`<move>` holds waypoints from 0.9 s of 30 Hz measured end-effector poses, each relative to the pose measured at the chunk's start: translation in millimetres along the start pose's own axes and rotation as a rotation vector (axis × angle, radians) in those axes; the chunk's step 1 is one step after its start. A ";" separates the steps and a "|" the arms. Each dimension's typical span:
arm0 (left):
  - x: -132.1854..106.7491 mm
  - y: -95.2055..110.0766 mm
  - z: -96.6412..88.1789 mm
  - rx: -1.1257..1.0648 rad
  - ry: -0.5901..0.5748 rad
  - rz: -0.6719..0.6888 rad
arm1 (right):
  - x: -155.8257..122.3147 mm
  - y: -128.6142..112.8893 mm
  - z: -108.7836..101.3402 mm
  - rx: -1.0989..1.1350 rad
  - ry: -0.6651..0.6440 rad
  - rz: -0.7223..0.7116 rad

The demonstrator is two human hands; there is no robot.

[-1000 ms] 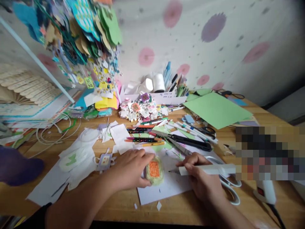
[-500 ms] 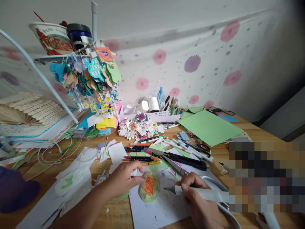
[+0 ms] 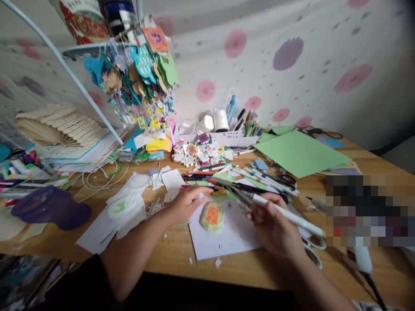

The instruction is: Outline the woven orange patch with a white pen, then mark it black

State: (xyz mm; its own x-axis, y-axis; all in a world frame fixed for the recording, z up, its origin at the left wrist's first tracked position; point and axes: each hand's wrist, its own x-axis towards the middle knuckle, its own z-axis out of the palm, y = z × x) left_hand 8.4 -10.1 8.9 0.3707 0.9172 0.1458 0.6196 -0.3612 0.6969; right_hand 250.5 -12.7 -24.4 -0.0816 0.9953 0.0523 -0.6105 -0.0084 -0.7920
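A small green oval craft piece (image 3: 212, 217) with an orange square in its middle lies on a white sheet (image 3: 227, 239). My left hand (image 3: 188, 201) rests just left of it, fingers curled, the fingertips touching a pen in the row of coloured pens (image 3: 201, 177). My right hand (image 3: 275, 226) is closed round a white pen (image 3: 287, 214) and holds it slanted above the sheet, tip toward the far left, to the right of the craft piece.
Black-handled scissors (image 3: 259, 189) lie behind the sheet. A green paper sheet (image 3: 300, 153) lies at back right, a white organiser box (image 3: 227, 137) at the back. Paper scraps (image 3: 126, 207) and a purple object (image 3: 52, 209) lie left. A white tool (image 3: 361, 259) sits at right.
My right hand lifted the white pen off the sheet and tilted it. My left hand left the craft piece and reached back to the coloured pens. The camera view shifted.
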 end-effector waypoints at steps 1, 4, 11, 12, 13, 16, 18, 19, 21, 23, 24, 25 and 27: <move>-0.1 0.4 -0.7 -0.025 0.004 -0.053 | 1.8 -2.6 -0.6 0.025 -0.007 -0.001; -2.6 7.8 -6.3 0.030 0.039 -0.171 | 4.4 -10.5 -1.7 0.010 -0.028 -0.014; -24.0 43.7 1.8 0.411 -0.061 -0.365 | -11.4 -10.0 -1.1 -0.264 -0.023 -0.200; -27.0 46.9 8.5 0.462 -0.067 -0.384 | -14.2 -7.2 -2.3 -0.323 -0.017 -0.237; -29.5 49.1 15.8 0.519 -0.060 -0.397 | -16.5 -4.6 -3.7 -0.380 -0.010 -0.267; -33.1 51.6 36.0 0.652 -0.026 -0.420 | -20.0 -1.0 -6.4 -0.461 0.036 -0.323; -33.2 51.5 44.4 0.689 -0.029 -0.435 | -20.2 -2.9 -6.1 -0.422 0.070 -0.312; -33.0 51.4 46.8 0.697 -0.036 -0.441 | -20.1 -4.7 -5.6 -0.392 0.081 -0.297; -32.3 51.3 49.0 0.698 -0.046 -0.447 | -19.8 -8.5 -4.8 -0.343 0.101 -0.253; -32.2 51.1 49.4 0.685 -0.046 -0.440 | -19.4 -11.1 -5.2 -0.329 0.102 -0.193; -32.4 51.0 49.3 0.675 -0.041 -0.436 | -19.1 -11.7 -5.9 -0.336 0.093 -0.161; -32.7 50.7 49.3 0.664 -0.034 -0.432 | -18.7 -11.7 -6.7 -0.351 0.075 -0.131; -33.7 49.6 49.3 0.638 -0.028 -0.423 | -17.6 -10.7 -7.9 -0.402 0.020 -0.071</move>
State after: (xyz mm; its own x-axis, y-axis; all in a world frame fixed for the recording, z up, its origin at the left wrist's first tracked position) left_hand 60.7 -67.2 3.9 0.0258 0.9974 -0.0672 0.9889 -0.0156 0.1480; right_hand 264.7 -29.4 -21.7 -0.0326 0.9938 0.1065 -0.2575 0.0946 -0.9616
